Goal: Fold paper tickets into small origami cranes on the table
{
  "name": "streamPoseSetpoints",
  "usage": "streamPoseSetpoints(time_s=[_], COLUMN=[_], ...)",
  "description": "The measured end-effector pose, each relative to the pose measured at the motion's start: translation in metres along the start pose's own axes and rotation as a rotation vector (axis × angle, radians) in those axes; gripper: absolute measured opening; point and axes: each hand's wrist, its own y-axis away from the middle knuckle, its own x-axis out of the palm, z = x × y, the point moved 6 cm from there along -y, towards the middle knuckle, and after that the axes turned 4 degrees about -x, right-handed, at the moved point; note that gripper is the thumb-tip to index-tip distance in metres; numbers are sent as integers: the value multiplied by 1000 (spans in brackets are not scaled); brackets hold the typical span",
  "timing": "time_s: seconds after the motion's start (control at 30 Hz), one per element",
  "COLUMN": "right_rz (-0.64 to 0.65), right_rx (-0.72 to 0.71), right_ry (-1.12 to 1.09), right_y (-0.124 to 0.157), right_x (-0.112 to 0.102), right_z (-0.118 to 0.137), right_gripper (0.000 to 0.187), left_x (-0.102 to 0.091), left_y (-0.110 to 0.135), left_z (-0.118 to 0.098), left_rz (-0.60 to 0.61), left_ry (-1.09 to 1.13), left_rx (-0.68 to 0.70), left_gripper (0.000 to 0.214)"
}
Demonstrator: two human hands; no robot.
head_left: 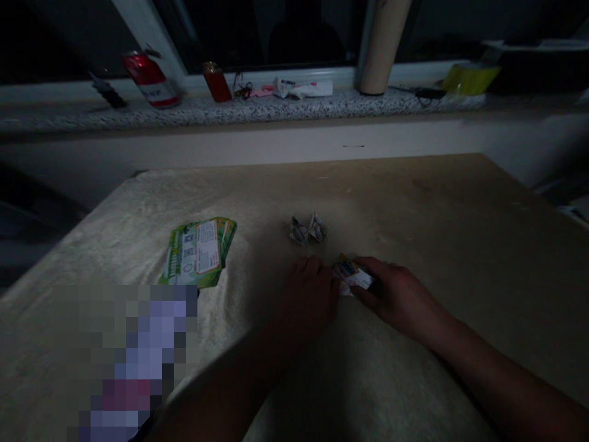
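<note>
Both my hands meet over a small piece of folded printed paper [353,276] lying on the beige table [437,209]. My right hand [398,294] pinches the paper from the right side, thumb and fingers closed on it. On the left, my left hand [310,294] presses against the paper's edge with its fingers curled together. Two small folded paper shapes [308,229] sit just beyond my hands. A stack of green printed leaflets [199,253] lies to the left.
A stone windowsill [276,107] runs along the back with a red can [151,80], a red lighter [216,81], a crumpled wrapper [301,88], a cardboard tube [381,46] and a yellow packet [469,77]. A blurred-out patch covers the table's near left.
</note>
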Motion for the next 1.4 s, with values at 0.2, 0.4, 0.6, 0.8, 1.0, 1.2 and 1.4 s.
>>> streamPoseSetpoints(time_s=[0.2, 0.4, 0.6, 0.8, 1.0, 1.2, 1.4], right_rz=[17, 10, 26, 39, 36, -19, -20], right_rx=[9, -24, -9, 31, -23, 23, 37], right_ry=[26, 28, -19, -48, -196, -102, -51], right_y=[-1, 0, 1, 1, 2, 1, 0], right_x=[1, -1, -2, -4, -7, -3, 1], right_z=[1, 2, 0, -9, -9, -6, -6], right_gripper=[30, 27, 27, 37, 38, 27, 20], left_x=[1, 2, 2, 1, 2, -1, -2], left_y=[-2, -4, -3, -5, -4, -5, -3], left_z=[-2, -2, -3, -3, -3, -4, -3], left_rz=[25, 45, 36, 45, 37, 53, 26], left_ry=[-19, -41, -59, -32, -37, -22, -13], left_rx=[9, 7, 17, 13, 10, -9, 1], left_gripper=[24, 20, 22, 26, 26, 25, 25])
